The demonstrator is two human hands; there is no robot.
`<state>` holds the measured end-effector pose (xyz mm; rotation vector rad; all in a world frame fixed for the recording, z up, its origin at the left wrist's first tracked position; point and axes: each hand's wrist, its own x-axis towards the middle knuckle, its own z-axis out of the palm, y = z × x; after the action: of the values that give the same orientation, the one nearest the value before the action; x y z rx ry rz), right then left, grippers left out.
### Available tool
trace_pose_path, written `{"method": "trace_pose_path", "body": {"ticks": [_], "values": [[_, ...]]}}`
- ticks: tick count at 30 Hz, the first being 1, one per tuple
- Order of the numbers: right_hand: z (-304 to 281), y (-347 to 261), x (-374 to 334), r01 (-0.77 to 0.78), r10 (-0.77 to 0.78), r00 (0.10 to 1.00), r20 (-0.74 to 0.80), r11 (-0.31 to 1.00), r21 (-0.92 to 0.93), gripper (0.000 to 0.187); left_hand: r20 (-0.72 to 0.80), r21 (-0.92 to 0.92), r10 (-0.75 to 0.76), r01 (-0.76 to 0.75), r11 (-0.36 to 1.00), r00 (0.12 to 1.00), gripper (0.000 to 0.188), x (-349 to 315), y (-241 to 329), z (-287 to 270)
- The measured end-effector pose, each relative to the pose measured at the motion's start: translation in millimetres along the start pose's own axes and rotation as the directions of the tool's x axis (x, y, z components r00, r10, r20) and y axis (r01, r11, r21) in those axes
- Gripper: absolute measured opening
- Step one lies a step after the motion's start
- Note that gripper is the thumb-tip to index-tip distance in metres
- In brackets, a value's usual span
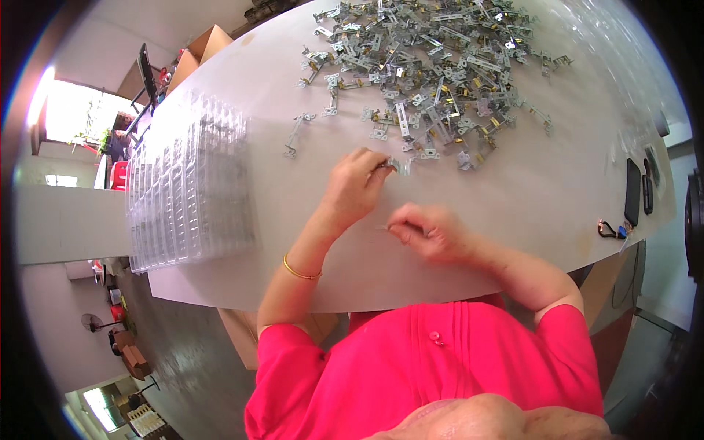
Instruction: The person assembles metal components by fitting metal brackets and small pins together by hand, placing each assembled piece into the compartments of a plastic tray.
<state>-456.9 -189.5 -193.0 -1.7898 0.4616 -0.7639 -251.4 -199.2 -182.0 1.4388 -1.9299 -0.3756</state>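
Note:
A big heap of small silvery metal brackets [440,66], some with brass-coloured parts, covers the far middle of the white table [323,271]. At its near edge my left hand [354,185] pinches a small metal bracket [398,166] between thumb and fingers. My right hand [429,231] is closed in a pinch a little nearer to me. A thin pale sliver shows at its fingertips, too small to name. One loose bracket [295,133] lies apart, left of the heap.
Stacked clear plastic trays [187,183] stand at the table's left edge. On the right lie a black phone [632,192], a dark slim object [647,192] and a small tool with a blue part [620,232]. Clear plastic sheeting [616,66] spreads over the far right.

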Motion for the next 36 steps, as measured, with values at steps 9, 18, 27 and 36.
{"method": "trace_pose_path", "body": {"ticks": [9, 18, 27, 36], "values": [[-16, -6, 56, -0.024, -0.009, 0.956, -0.293, 0.994, -0.11, 0.005, 0.349, -0.833, -0.492, 0.504, 0.227, 0.798, 0.021, -16, -14, -11], [-4, 7, 45, -0.129, 0.134, 0.933, -0.335, 0.991, 0.038, 0.007, 0.298, -0.762, -0.479, 0.508, 0.402, 0.826, 0.021, -20, -5, -6], [-5, 12, 38, -0.184, 0.177, 0.92, -0.351, 0.983, 0.012, 0.006, 0.139, -0.577, -0.539, 0.51, 0.638, 0.831, 0.019, -21, 0, 1], [-7, 7, 37, -0.164, 0.138, 0.931, -0.337, 0.985, -0.049, 0.016, -0.186, -0.183, -0.195, 0.161, 0.97, 0.963, 0.005, -24, -5, 8]]}}
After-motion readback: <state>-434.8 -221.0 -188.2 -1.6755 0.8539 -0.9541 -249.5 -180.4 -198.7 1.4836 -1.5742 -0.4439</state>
